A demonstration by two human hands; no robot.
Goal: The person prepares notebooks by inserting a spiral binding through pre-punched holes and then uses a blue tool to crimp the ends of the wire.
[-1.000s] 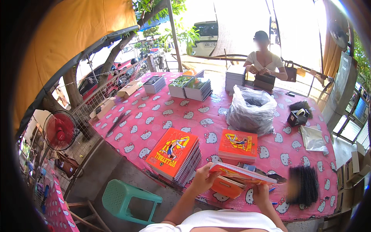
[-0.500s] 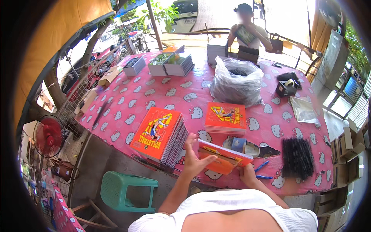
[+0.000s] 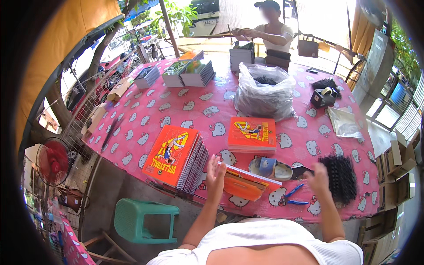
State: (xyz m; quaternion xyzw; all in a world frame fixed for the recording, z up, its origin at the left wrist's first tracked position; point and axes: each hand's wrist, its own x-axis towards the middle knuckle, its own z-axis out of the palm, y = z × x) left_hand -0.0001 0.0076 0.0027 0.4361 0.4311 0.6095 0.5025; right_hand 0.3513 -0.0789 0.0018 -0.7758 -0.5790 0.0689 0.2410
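An orange-covered notebook (image 3: 245, 187) stands tilted on its edge in front of me, its white page edges facing up. My left hand (image 3: 215, 177) holds its left end, fingers stretched upward along the edge. Off the notebook, my right hand (image 3: 317, 180) is raised with fingers apart, beside a bundle of black binding coils (image 3: 339, 179); it appears to hold nothing. Blue-handled pliers (image 3: 295, 196) lie open on the table between the notebook and the right hand. Left of my left hand is a stack of spiral-bound orange notebooks (image 3: 174, 157). A shorter orange stack (image 3: 251, 134) lies beyond.
A slipper-like oval item with a blue band (image 3: 268, 168) lies behind the notebook. Farther off are a plastic bag of black coils (image 3: 266, 95), a tape dispenser (image 3: 323, 97) and several book stacks (image 3: 196, 74). A person (image 3: 274, 33) works across the pink table. A green stool (image 3: 143, 220) stands left.
My right hand has let go of the notebook and moved right, toward the black coils. The left hand still holds the notebook. Across the table, the person's arms have swung left.
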